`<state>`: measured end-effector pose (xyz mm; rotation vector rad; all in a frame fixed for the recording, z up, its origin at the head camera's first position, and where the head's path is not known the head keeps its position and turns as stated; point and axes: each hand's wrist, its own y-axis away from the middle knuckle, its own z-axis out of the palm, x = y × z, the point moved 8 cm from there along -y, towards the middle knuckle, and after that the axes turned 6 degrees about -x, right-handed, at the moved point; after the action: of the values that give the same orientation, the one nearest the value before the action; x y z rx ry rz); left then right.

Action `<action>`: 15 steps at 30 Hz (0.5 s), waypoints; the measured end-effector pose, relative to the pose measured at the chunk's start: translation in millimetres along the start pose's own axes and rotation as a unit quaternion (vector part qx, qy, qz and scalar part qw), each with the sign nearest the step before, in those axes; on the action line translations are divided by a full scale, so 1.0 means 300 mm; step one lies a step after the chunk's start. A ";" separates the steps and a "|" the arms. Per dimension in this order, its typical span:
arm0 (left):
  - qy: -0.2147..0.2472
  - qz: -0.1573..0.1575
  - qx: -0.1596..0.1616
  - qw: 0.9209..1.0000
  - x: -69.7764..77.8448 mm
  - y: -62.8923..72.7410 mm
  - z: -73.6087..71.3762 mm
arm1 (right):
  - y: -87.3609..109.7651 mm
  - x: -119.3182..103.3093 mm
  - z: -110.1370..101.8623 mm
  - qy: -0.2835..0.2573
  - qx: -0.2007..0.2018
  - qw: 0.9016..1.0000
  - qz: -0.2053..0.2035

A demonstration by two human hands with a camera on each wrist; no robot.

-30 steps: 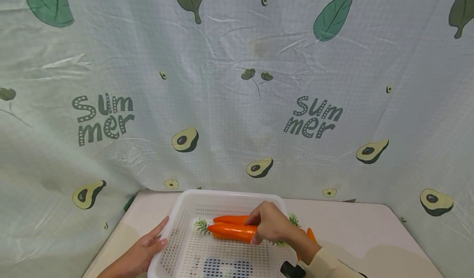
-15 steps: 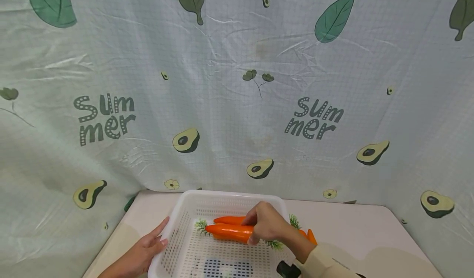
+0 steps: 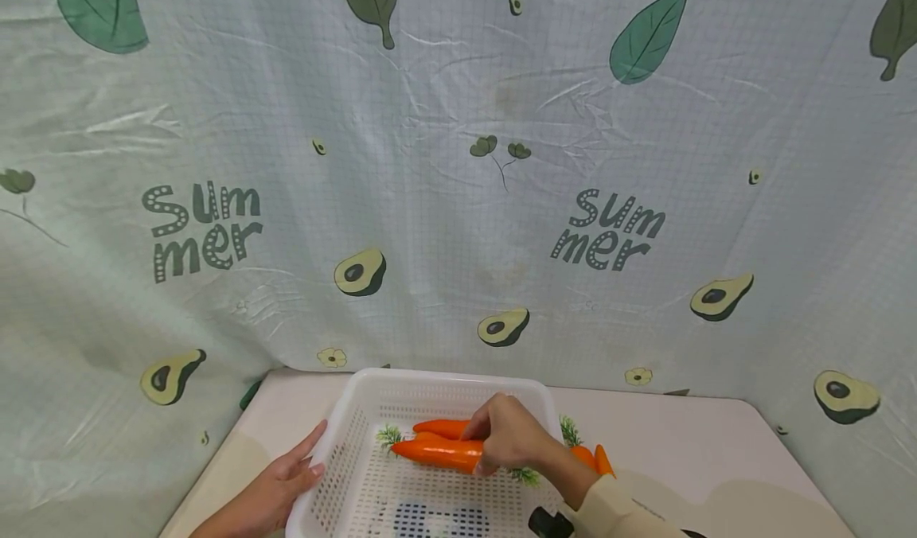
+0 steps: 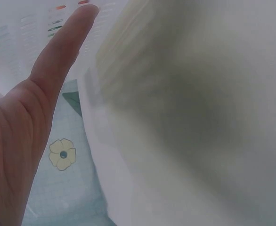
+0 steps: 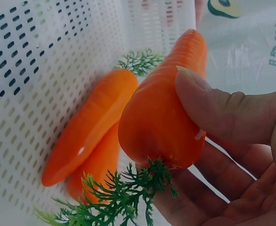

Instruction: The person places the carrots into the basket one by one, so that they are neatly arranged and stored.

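My right hand (image 3: pixel 512 434) grips an orange carrot (image 3: pixel 438 454) near its thick leafy end, inside a white perforated plastic basket (image 3: pixel 451 376). In the right wrist view, the thumb (image 5: pixel 208 101) presses on the carrot's side, with fingers behind it and green leaves hanging below. Two more carrots (image 5: pixel 91 125) lie side by side in the basket beneath the held one, partly hidden. Against the basket's left side lies my left hand (image 3: pixel 275 490), its fingers extended along the wall. A straight digit (image 4: pixel 65 42) of that hand touches the slotted wall in the left wrist view.
More carrots (image 3: pixel 604 460) with green leaves lie on the pale table (image 3: pixel 680 434) to the right of the basket, partly behind the right forearm. A printed plastic sheet (image 3: pixel 430 204) hangs behind and beside the table.
My right hand has shifted slightly left and toward me with the carrot, whose tip now points further left, clear of the carrots behind. The left hand and basket stay still.
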<state>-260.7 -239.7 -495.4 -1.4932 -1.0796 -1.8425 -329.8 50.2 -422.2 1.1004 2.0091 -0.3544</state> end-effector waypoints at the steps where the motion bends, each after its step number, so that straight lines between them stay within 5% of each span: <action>1: 0.000 0.005 -0.004 1.000 0.001 0.000 0.002 | -0.001 -0.002 0.002 0.000 0.001 1.000 -0.003; 9: 0.001 0.033 -0.035 0.999 0.002 0.004 0.008 | -0.012 0.002 0.015 0.002 0.000 1.000 0.000; 15: 0.005 0.023 -0.026 0.999 -0.002 0.005 0.005 | -0.025 0.020 0.031 -0.003 -0.001 1.000 0.018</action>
<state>-258.6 -239.1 -495.4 -1.5234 -0.9909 -1.8570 -333.0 44.0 -433.7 1.1321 1.9813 -0.3375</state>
